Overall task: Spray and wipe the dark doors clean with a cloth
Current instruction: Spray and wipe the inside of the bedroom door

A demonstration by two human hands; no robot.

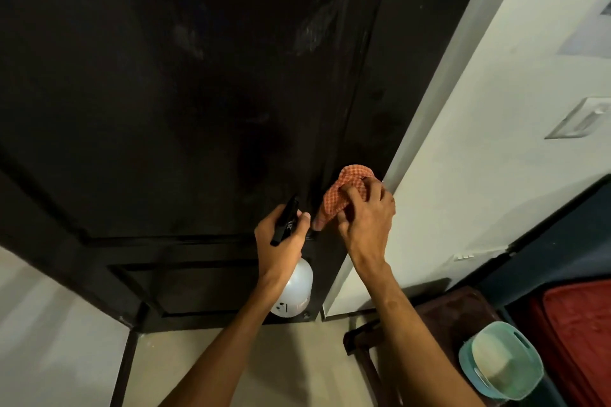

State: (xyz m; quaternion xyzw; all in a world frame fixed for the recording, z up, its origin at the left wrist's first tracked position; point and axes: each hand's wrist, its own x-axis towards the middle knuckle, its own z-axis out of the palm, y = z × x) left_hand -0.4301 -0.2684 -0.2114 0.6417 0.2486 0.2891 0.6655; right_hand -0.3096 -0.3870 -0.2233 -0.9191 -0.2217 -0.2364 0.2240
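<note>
Currently: left hand (281,243) grips white plastic spray bottle (295,291) | right hand (365,211), just beside, bunches orange checked cloth (347,187) against dark panelled door (165,92), right edge

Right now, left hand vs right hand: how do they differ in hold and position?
The left hand grips the black head of a white spray bottle; the right hand pinches a bunched orange checked cloth. The left hand sits lower, over a panel of the dark door; the right hand is higher, by its right edge. Shared: both have fingers curled round their item, close to the door.
</note>
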